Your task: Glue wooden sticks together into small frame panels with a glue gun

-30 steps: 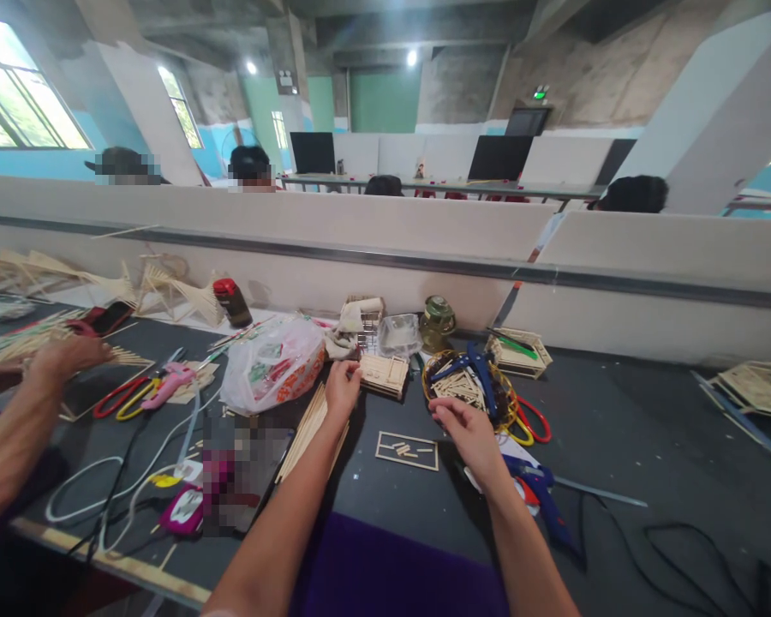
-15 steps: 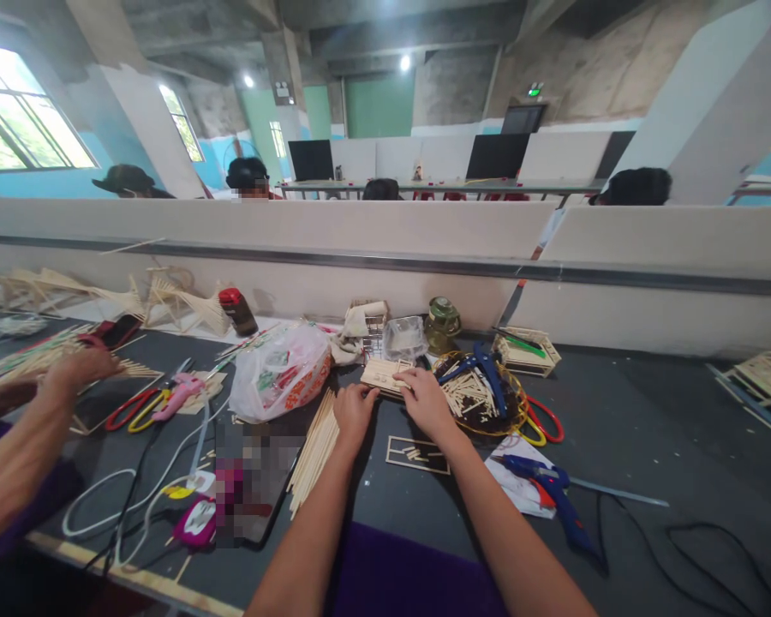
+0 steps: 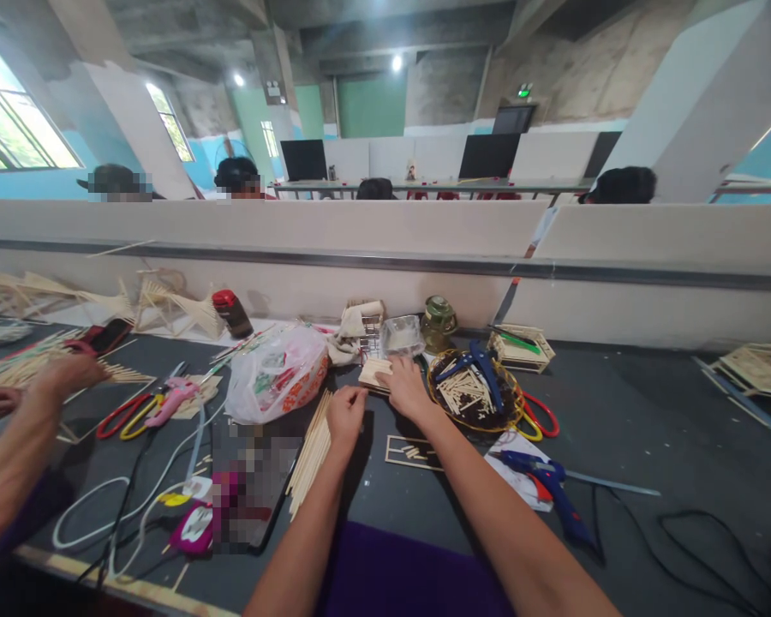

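Observation:
My left hand rests on the dark table with its fingers curled, pinching something small that I cannot make out, just right of a bundle of thin wooden sticks. My right hand lies on a small flat wooden stick panel, fingers closed over its right part. A little wooden frame with loose stick pieces lies below both hands. To the right stands a round wire basket full of short sticks with a blue tool across it.
A white plastic bag, red and yellow scissors, a pink tool and white cables lie left. A blue glue gun lies right. Another person's hands work on sticks at far left. A low partition wall backs the table.
My right hand has come left from the wire basket onto the stick panel. My left hand has drawn back a little toward me, away from the panel.

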Demonstrator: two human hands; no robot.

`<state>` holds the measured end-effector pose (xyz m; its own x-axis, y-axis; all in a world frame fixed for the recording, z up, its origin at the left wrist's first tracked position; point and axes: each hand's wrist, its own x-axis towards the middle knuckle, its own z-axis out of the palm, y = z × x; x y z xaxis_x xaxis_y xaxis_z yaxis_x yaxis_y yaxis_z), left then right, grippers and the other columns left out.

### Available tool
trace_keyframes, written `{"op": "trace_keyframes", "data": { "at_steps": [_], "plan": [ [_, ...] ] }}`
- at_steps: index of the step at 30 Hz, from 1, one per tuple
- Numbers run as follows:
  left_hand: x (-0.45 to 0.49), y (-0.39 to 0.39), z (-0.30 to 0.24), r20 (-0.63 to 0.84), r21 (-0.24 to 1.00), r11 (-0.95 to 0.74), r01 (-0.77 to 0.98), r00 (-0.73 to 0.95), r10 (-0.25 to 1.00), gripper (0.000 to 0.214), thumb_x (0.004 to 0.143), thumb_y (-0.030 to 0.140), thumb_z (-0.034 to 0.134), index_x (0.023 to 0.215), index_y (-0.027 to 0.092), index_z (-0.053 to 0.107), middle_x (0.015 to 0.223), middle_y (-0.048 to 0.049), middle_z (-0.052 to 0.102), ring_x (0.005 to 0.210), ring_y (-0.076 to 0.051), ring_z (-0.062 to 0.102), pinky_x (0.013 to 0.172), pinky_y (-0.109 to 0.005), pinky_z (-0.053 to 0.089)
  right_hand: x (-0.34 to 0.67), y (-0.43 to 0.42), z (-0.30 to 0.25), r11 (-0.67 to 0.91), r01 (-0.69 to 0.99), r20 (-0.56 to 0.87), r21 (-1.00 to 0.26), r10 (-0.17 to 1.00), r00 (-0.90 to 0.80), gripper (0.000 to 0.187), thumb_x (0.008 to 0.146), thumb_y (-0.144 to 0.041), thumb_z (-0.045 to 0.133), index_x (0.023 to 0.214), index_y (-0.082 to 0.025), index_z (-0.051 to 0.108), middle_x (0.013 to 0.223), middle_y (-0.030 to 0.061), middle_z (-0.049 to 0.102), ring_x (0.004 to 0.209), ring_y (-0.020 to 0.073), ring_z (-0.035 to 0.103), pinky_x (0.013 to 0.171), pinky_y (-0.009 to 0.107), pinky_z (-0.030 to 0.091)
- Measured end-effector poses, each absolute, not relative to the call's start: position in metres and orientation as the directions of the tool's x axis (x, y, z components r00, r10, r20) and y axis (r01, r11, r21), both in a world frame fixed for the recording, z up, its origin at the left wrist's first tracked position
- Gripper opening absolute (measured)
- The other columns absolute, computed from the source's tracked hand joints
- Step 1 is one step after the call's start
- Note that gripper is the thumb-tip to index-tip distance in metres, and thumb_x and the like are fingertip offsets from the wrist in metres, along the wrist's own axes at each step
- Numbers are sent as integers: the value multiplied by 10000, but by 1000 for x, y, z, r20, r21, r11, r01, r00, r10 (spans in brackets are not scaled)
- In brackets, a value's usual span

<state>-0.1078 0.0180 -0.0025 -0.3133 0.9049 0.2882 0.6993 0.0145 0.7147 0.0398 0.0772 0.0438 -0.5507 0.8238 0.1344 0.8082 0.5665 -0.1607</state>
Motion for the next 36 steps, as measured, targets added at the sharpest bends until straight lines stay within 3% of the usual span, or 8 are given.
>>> {"op": "trace_keyframes", "data": {
  "at_steps": [6, 14, 18, 21, 28, 36],
  "plan": [
    [-104, -33, 30, 417, 781, -177, 599, -290, 861, 243, 866, 360, 491, 742, 220, 646, 744, -22, 636, 756, -172, 574, 738, -276, 438, 41, 75, 46, 558, 814, 153, -160, 829, -538, 390, 826, -145, 487, 1157, -287, 637, 1368, 108, 403, 1182, 298, 331, 893, 406, 279],
    [-102, -60, 30, 421, 808, -195, 556, -313, 851, 207, 856, 337, 518, 737, 211, 630, 753, -24, 631, 742, -167, 572, 716, -269, 445, 41, 69, 46, 570, 788, 205, -234, 821, -533, 479, 855, -165, 478, 1308, -319, 508, 1350, 73, 427, 1161, 255, 350, 912, 364, 301],
    [-105, -39, 16, 337, 829, -101, 550, -347, 875, 231, 859, 351, 503, 772, 194, 648, 757, -24, 651, 723, -162, 584, 666, -253, 444, 39, 73, 45, 567, 778, 225, -272, 823, -522, 403, 876, -191, 468, 1257, -282, 563, 1272, 80, 488, 1124, 243, 383, 912, 347, 314],
    [-109, -13, 2, 268, 765, 15, 643, -341, 901, 221, 856, 305, 494, 816, 185, 675, 813, -33, 682, 776, -165, 610, 726, -261, 449, 37, 79, 44, 554, 781, 227, -288, 832, -506, 396, 880, -176, 452, 1247, -255, 579, 1241, 95, 507, 1118, 243, 390, 911, 345, 316],
    [-99, 26, -15, 242, 679, 123, 724, -380, 893, 198, 799, 334, 596, 855, 175, 700, 814, -63, 665, 772, -190, 595, 705, -277, 403, 38, 86, 35, 575, 768, 175, -282, 818, -547, 419, 847, -166, 502, 1221, -326, 604, 1310, 74, 454, 1166, 248, 361, 930, 360, 288],
    [-93, 42, -21, 210, 613, 226, 757, -433, 877, 246, 813, 395, 577, 850, 192, 711, 817, -67, 666, 740, -202, 594, 638, -276, 355, 36, 88, 27, 583, 757, 146, -294, 811, -567, 381, 849, -192, 506, 1190, -308, 628, 1335, 84, 427, 1180, 250, 350, 945, 377, 290]
  ]
}}
